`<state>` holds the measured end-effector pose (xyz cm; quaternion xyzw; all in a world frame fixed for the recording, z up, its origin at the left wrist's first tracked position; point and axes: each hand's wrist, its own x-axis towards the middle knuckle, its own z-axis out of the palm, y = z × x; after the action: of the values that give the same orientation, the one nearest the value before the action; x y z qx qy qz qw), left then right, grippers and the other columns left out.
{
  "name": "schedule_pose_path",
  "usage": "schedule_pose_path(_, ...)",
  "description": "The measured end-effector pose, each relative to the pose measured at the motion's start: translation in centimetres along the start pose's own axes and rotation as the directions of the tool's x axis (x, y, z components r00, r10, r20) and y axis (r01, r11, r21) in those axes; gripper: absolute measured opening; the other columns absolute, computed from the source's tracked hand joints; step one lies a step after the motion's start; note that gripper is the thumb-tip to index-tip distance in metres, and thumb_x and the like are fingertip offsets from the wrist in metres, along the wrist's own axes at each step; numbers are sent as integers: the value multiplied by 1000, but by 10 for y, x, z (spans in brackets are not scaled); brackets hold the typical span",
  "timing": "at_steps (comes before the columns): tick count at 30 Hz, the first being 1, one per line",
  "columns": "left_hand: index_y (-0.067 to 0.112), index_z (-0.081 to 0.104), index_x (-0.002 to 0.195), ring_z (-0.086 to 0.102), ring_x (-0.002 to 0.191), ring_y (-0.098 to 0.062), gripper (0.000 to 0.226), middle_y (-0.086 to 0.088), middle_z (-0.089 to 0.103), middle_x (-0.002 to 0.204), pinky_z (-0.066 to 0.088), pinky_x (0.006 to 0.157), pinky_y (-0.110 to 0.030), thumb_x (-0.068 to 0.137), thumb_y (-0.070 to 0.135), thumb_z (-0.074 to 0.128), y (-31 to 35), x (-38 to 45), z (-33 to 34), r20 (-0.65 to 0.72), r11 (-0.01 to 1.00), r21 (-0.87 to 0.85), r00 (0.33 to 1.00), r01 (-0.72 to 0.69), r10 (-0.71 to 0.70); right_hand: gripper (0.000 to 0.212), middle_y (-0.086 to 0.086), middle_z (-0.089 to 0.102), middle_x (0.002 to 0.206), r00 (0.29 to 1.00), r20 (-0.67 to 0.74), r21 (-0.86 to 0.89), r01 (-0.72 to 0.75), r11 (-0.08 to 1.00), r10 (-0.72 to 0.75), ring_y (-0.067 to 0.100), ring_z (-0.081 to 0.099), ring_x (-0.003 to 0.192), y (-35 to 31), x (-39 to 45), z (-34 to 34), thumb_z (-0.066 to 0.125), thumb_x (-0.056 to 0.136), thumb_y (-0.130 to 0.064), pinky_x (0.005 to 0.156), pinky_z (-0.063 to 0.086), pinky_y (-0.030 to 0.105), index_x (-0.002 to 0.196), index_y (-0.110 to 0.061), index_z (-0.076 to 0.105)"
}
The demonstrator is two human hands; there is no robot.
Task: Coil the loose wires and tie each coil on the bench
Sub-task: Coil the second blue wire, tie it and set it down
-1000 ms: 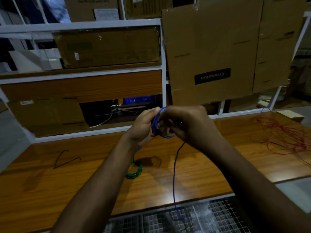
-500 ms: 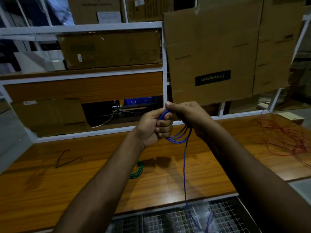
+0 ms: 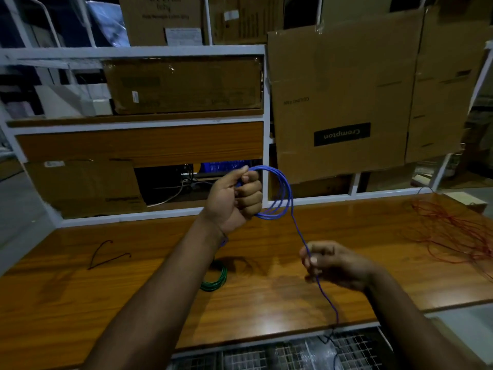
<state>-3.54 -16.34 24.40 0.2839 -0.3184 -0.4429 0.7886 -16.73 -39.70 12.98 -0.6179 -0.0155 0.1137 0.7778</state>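
My left hand is raised above the wooden bench, fisted around several loops of blue wire. From the loops the blue wire's loose tail runs down to the right. My right hand pinches that tail lower down, just above the bench. Past my right hand the tail drops over the front edge. A green coil lies on the bench, partly hidden under my left forearm. A loose tangle of red wire spreads over the bench's right end.
A short dark wire piece lies on the bench at the left. White shelving with cardboard boxes stands behind the bench. A wire mesh grid sits below the front edge. A small box rests at the far right.
My right hand left the coil and slid down and to the right along the blue tail. The left hand rose slightly, keeping the loops.
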Motion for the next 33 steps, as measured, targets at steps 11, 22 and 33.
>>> schedule_pose_path(11, 19, 43, 70, 22, 39, -6, 31, 8, 30, 48, 13, 44, -23, 97, 33, 38, -9, 15, -10, -169, 992, 27, 977, -123, 126, 37, -5, 60, 52, 833, -393, -833, -143, 534, -390, 2, 57, 48, 22, 16, 95, 55, 100, -39, 52, 44, 20, 70, -19, 67)
schedule_pose_path(22, 16, 46, 75, 36, 35, -5, 34, 6, 36, 49, 26, 38, -17, 102, 34, 36, -20, 11, -9, -171, 984, 175, 983, -31, 61, 22, -27, 49, 84, 751, 3, -987, 108, 120, -660, -22, 49, 84, -122, -30, 148, 66, 91, -21, 72, 41, 0, 109, -33, 70)
schedule_pose_path(33, 18, 50, 64, 24, 35, -5, 43, 8, 29, 47, 11, 40, -22, 96, 45, 38, -20, 10, 2, -141, 995, 90, 990, 34, -21, 41, 0, 63, 78, 717, -417, -666, 178, 725, -559, 9, 53, 59, -120, 29, 87, 68, 86, -51, 52, 44, 22, 89, -11, 60)
